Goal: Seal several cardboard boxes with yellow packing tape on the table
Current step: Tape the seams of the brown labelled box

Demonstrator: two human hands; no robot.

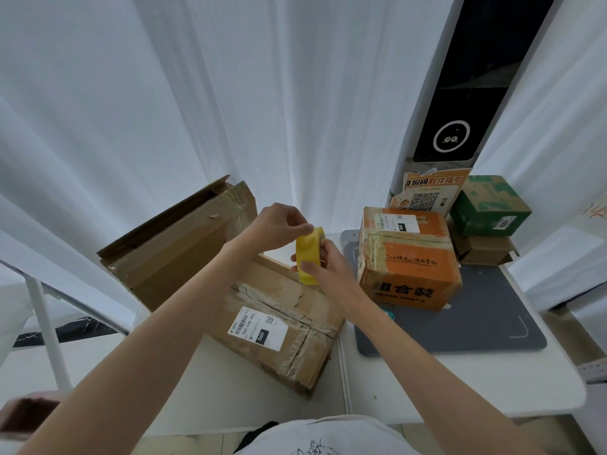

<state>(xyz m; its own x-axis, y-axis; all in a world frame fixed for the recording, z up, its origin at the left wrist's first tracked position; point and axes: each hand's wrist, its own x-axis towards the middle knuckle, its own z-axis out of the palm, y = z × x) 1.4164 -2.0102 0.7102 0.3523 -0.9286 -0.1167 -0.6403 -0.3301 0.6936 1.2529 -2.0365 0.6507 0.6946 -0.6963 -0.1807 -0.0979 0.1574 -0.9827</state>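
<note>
A roll of yellow packing tape [308,254] is held upright above the far end of a flat brown cardboard box [279,326] with a white shipping label. My right hand [323,267] grips the roll from the right side, thumb across its lower face. My left hand [279,226] pinches at the top rim of the roll with its fingertips. An orange-printed box [407,257] stands to the right on a grey mat. A large brown box [177,241] with an open flap leans at the left.
A green box [489,205] sits on a small brown box [486,251] at the back right, beside a leaflet with a QR code [427,195]. The grey mat [492,320] covers part of the white table [427,385]. White curtains hang behind.
</note>
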